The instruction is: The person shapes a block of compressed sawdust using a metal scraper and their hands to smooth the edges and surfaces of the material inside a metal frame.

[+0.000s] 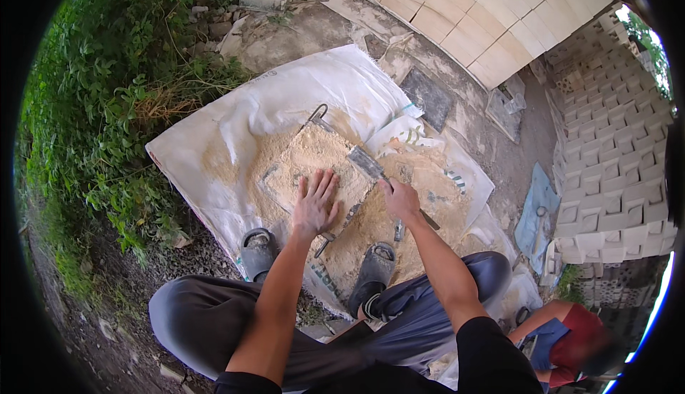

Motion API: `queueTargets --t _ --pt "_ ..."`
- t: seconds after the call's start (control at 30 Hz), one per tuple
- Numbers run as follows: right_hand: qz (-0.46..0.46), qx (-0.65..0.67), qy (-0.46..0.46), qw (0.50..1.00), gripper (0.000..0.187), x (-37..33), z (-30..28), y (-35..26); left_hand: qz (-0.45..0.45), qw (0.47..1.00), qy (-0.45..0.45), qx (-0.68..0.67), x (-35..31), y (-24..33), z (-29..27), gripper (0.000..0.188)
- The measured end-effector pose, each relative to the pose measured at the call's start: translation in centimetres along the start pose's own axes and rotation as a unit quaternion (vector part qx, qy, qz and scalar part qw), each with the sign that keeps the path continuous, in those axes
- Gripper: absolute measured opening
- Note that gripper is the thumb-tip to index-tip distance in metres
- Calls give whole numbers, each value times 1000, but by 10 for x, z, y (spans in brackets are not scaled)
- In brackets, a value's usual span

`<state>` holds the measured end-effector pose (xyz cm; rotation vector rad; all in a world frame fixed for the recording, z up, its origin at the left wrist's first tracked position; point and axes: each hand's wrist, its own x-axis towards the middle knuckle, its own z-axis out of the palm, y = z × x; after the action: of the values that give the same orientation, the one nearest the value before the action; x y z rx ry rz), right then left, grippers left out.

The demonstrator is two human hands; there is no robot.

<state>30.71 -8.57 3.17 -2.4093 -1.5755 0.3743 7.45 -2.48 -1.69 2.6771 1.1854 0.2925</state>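
My left hand [317,201] lies flat, fingers spread, on tan powder [325,155] heaped in a square mould. A bent metal handle [319,114] sticks out at the mould's far corner, and another metal end [325,244] shows at its near corner. Closed around a grey, flat-headed tool [367,162], my right hand [401,200] hovers at the mould's right side; the tool's head points to the far left, over or on the powder's edge. Whether it touches is hard to tell. Beneath the mould spreads a white woven sack [285,84] strewn with powder.
My sandalled feet [374,273] flank the near edge of the sack. Dark slabs [428,98] lie beyond it, before a stack of pale blocks [492,23]. More stacked blocks [614,180] stand at right, near a blue sheet [535,212]. A person in red [578,337] crouches lower right.
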Motion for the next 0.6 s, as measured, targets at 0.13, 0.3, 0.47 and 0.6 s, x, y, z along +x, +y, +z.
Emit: queueTargets --t 0.13,0.3,0.47,0.6 --pt "-21 41 43 998 50 3 -3 3 -12 1000 -16 -17 1 2 -7 66" --pt "-23 21 22 999 52 13 3 9 -2 1000 -2 -7 -3 0 2 65" --pt "-19 48 1 999 53 17 7 22 -10 1000 -12 -6 4 5 -9 65" --pt "-25 42 5 999 53 19 3 8 -6 1000 -1 -9 -1 -4 0 64"
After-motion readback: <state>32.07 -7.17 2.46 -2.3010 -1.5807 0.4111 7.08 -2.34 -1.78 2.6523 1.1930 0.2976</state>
